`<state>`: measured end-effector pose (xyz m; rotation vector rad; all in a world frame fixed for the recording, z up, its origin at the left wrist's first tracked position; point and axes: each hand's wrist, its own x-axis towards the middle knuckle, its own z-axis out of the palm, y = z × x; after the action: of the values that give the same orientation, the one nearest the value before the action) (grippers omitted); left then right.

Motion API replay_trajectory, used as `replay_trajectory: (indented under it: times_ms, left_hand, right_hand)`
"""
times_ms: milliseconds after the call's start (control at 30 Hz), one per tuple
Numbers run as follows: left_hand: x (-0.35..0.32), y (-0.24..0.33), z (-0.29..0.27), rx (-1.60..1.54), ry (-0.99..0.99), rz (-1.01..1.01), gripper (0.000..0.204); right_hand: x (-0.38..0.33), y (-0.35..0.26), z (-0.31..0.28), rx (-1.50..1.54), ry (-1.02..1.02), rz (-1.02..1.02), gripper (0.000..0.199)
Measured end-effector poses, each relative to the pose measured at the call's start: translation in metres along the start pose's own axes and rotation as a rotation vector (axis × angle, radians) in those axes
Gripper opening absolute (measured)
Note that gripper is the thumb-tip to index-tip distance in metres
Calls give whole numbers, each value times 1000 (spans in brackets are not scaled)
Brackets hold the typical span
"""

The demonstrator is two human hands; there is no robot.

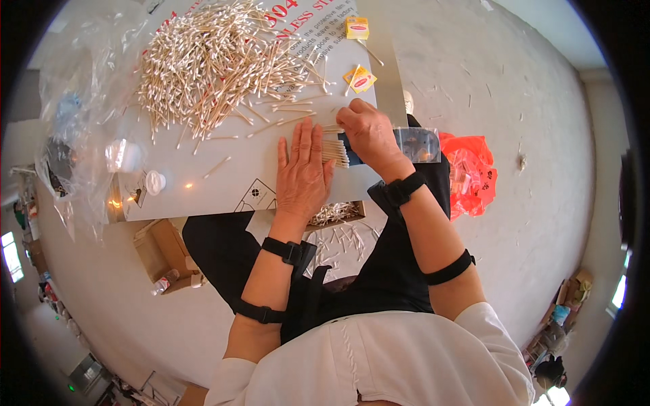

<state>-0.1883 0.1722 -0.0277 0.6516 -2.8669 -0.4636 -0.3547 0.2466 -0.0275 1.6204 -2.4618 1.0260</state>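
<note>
My left hand (301,169) lies flat on the grey table sheet, fingers stretched out, its thumb side against a neat row of cotton swabs (336,153). The right ends of that row meet the mouth of a plastic pouch (418,144), dark blue at that end and clear at the other. Over the pouch is my right hand (369,132), its fingers curled in a pinch at the upper edge; the fingertips are partly hidden. Beyond my hands spreads a big heap of loose cotton swabs (217,68), with some strays between heap and hands.
Two small yellow packets (357,28) are near the table's right edge. A white round cap (155,183) and crumpled clear plastic (88,108) are on the left. Below are an open cardboard box (162,254), a box of swabs (338,214) and a red bag (470,172).
</note>
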Motion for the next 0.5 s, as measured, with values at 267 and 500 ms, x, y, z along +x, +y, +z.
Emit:
replay_trajectory:
  times_ms: [267,500]
  left_hand:
    - [-2,-4,2,48,-7,5,67]
    - [3,-7,1,-531,297,-56,56]
  right_hand:
    - [-5,-10,-2,353,26,126,10]
    - [-49,-42,20,953,395,482,32]
